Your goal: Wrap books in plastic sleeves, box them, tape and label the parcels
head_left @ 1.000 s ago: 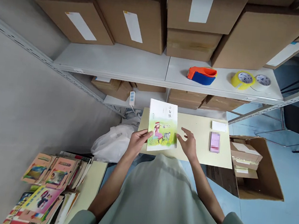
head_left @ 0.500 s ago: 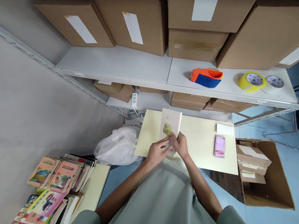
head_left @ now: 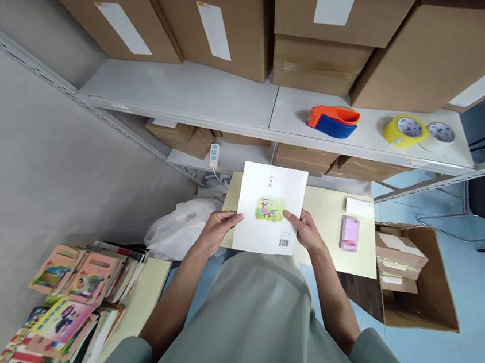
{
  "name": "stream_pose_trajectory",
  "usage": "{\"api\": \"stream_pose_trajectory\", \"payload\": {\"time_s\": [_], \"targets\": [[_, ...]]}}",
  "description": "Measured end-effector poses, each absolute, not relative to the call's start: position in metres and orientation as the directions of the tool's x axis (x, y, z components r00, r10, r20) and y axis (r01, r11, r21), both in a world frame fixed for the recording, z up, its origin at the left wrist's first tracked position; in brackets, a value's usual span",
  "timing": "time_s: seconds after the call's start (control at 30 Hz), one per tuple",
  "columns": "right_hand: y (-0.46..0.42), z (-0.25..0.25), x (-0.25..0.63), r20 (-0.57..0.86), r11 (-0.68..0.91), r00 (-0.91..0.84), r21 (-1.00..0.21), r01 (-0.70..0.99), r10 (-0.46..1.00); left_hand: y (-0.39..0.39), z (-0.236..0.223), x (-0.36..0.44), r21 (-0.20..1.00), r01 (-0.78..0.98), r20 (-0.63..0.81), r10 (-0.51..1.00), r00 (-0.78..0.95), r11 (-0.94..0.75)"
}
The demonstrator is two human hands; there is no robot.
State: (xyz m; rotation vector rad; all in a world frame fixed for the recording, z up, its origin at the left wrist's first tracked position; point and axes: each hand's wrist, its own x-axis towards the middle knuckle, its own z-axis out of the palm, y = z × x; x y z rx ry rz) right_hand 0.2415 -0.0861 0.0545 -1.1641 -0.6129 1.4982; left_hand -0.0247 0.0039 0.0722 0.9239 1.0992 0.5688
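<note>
A white book [head_left: 267,236] with a small coloured picture and a barcode on its cover is held up over the pale yellow table [head_left: 321,253], its cover facing me. My left hand [head_left: 219,229] pinches the book's left edge, thumb on the front. On the opposite side my right hand [head_left: 307,230] grips the right edge, the thumb lying over the cover near the picture. The fingers behind the book are hidden. To the right on the table lie a blurred pink item [head_left: 349,234] and a white slip [head_left: 358,207].
Cardboard boxes [head_left: 317,65] fill the shelf [head_left: 229,96] ahead, with an orange and blue tape dispenser [head_left: 333,122] and tape rolls [head_left: 405,131]. Books are stacked [head_left: 89,278] at lower left by a white plastic bag [head_left: 181,227]. An open carton [head_left: 423,316] stands on the right.
The book has turned from a narrow angled view to face me squarely. My left hand has moved out to its left edge, and my right hand has shifted slightly right with the book.
</note>
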Motion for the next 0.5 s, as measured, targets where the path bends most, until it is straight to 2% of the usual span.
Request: {"api": "stream_pose_trajectory", "payload": {"time_s": [0.17, 0.27, 0.37, 0.5], "targets": [[-0.092, 0.05, 0.243, -0.319, -0.261, 0.088, -0.881, -0.394, 0.944, -0.009, 0.08, -0.021, 0.887, 0.014, -0.437, 0.828, 0.351, 0.462], [-0.091, 0.042, 0.24, -0.275, -0.215, 0.229, -0.943, -0.254, 0.934, -0.013, 0.08, -0.02, 0.921, 0.041, -0.382, 0.88, 0.284, 0.387], [-0.089, 0.037, 0.233, -0.247, -0.212, 0.369, -0.968, -0.132, 0.896, -0.02, 0.079, -0.012, 0.963, 0.165, -0.247, 0.947, 0.208, 0.215], [-0.097, 0.045, 0.209, -0.317, -0.277, 0.212, -0.941, -0.196, 0.924, -0.041, 0.075, 0.012, 0.926, 0.365, -0.001, 0.965, 0.26, -0.098]]}}
